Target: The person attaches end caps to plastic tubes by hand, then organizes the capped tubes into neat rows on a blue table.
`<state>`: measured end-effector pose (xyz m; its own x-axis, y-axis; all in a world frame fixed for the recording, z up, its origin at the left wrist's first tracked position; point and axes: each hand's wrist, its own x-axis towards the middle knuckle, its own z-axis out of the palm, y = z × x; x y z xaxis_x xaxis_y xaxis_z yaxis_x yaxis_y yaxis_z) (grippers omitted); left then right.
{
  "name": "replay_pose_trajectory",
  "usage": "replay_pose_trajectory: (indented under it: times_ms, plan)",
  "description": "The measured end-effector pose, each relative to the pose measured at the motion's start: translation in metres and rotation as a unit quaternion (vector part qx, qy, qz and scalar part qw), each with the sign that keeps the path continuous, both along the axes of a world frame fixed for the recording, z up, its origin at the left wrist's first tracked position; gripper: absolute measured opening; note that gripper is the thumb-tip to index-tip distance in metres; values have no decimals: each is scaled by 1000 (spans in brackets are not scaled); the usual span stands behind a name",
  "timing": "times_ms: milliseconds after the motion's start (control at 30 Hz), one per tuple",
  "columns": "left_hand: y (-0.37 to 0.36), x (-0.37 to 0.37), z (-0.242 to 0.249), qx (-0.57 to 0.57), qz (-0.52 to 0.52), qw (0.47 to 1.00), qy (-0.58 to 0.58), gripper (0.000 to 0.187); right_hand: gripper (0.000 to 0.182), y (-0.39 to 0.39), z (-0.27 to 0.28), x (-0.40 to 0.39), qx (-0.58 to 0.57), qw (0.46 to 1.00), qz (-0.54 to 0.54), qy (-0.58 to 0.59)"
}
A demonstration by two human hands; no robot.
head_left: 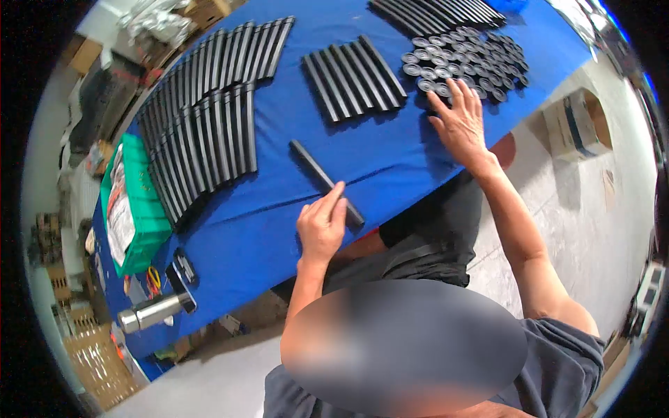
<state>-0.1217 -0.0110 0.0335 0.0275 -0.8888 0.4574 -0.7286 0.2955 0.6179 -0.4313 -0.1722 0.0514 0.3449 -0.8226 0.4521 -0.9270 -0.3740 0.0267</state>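
A single black bar (326, 182) lies diagonally on the blue table cover (293, 209), apart from the other stock. The left hand (322, 226) rests on the bar's near end, fingers curled over it with the index finger extended along its length. The right hand (460, 122), open with fingers spread, reaches to the near edge of a pile of round black caps (463, 59), fingertips touching them. Between the hands, farther back, lies a short row of black bars (353, 76); a long fanned row of black bars (202, 111) curves along the left. A green bin (132, 209) and a metal flask (155, 311) stand at the table's left edge.
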Motion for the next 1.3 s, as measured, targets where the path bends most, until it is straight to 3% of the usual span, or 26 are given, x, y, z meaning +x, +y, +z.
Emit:
replay_pose_trajectory:
  times_ms: [200,333,400,567,733,767,867,933,1033,1133,1167,1200,1267,1300]
  plan:
    - [2,1,4,52,3,997,-57,24,42,-14,-16,-4,-34,999,19,21]
    - [0,2,2,42,6,998,-50,21,45,11,17,18,-23,994,81,-66]
    - [1,2,-1,47,9,998,-47,20,47,29,26,37,111,965,165,-173]
    - [2,2,-2,24,3,999,-24,19,50,38,-6,73,146,956,208,-147]
    - [3,8,8,35,-14,999,-20,39,65,51,8,76,155,955,178,-182]
    - [6,12,17,101,-9,987,-123,51,69,57,16,73,103,958,176,-202]
    - [-13,15,29,-41,-65,971,-228,57,61,83,29,69,129,919,205,-312]
    - [-27,20,25,8,-107,954,-280,52,47,98,28,78,242,853,246,-391]
    - [-41,23,27,23,-143,939,-313,37,40,100,3,92,266,832,277,-400]
    - [-34,25,41,72,-155,929,-328,30,35,101,-16,101,399,738,200,-506]
    - [-26,27,39,58,-160,946,-276,28,29,100,-21,103,409,726,197,-516]
    - [-17,29,38,78,-164,956,-230,27,27,98,-21,105,382,754,206,-493]
    - [4,25,46,180,-125,966,-138,28,25,95,-18,112,422,715,191,-523]
    - [9,29,44,152,-124,973,-121,27,26,94,-13,115,462,684,192,-531]
